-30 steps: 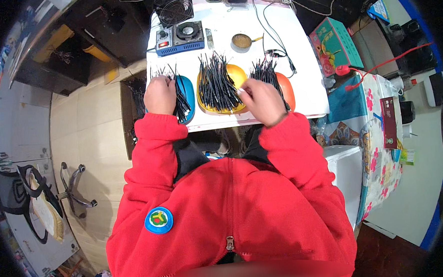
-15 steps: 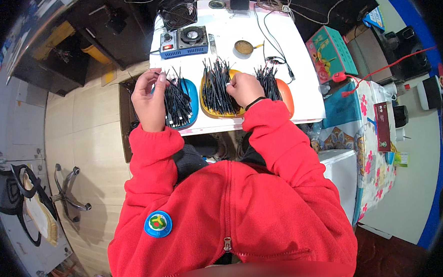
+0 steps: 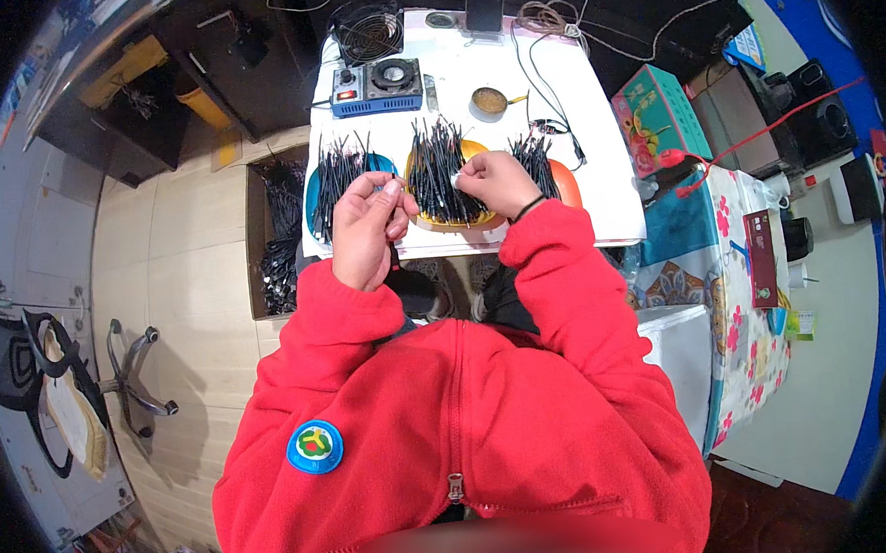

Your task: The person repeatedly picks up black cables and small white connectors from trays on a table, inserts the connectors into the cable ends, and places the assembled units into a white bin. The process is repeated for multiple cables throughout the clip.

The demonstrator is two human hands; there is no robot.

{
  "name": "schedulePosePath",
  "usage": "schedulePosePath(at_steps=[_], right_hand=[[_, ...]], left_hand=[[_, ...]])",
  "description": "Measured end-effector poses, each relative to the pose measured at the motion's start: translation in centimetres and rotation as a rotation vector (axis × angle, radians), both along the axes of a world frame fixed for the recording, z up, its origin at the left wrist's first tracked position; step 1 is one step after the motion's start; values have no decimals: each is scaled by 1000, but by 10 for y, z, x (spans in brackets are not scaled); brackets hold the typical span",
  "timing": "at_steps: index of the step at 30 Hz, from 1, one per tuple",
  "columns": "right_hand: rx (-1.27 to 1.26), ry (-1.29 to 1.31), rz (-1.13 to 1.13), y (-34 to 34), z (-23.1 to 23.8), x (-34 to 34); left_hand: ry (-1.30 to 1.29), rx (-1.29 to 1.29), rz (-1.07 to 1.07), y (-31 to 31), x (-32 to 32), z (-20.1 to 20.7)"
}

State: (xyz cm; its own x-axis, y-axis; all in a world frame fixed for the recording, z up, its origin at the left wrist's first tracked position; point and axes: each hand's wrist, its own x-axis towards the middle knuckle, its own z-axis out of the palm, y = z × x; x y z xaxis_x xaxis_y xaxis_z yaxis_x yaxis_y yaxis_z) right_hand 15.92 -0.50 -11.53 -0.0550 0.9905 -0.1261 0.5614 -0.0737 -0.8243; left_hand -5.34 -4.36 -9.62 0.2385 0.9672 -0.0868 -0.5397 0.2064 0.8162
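Note:
Bundles of thin black cables stand in a row of shallow trays on the white table. Over the near right edge of the blue tray [image 3: 381, 166], my left hand [image 3: 368, 230] has its thumb and fingers curled together; anything between them is too small to make out. The left cable bundle [image 3: 336, 187] lies just beyond it. My right hand [image 3: 503, 185] is closed in a pinch at the right side of the middle cable bundle [image 3: 440, 172], which sits in the yellow tray [image 3: 471, 149]. A small white spot shows at its fingertips. The right cable bundle [image 3: 533, 162] rests in an orange tray [image 3: 566, 184].
A blue soldering pot [image 3: 383, 87] with a control knob stands at the table's far left, near a black fan [image 3: 368, 32]. A small round pan [image 3: 488, 102] sits behind the trays. More cables fill a cardboard box [image 3: 259, 256] at left. A green box [image 3: 658, 115] stands right.
My left hand has come right and nearer to me, from the left side of the blue tray to the gap by the yellow tray. My right hand keeps its pinch beside the middle bundle.

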Motion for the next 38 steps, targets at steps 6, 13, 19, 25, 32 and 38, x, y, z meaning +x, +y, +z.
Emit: schedulePosePath(at_steps=[6, 13, 19, 25, 32, 38], right_hand=[[172, 229, 106, -74, 52, -19], [385, -48, 144, -108, 65, -37], [369, -38, 219, -111, 63, -28], [225, 390, -14, -105, 77, -12], [305, 400, 46, -99, 77, -23], [253, 532, 45, -103, 70, -21]], left_hand=[[-138, -91, 13, -11, 9, 10], [-256, -73, -62, -30, 22, 24], [-208, -39, -92, -38, 27, 27], [-58, 42, -70, -47, 30, 29], [39, 94, -119, -50, 27, 28], [12, 44, -146, -50, 24, 23]])
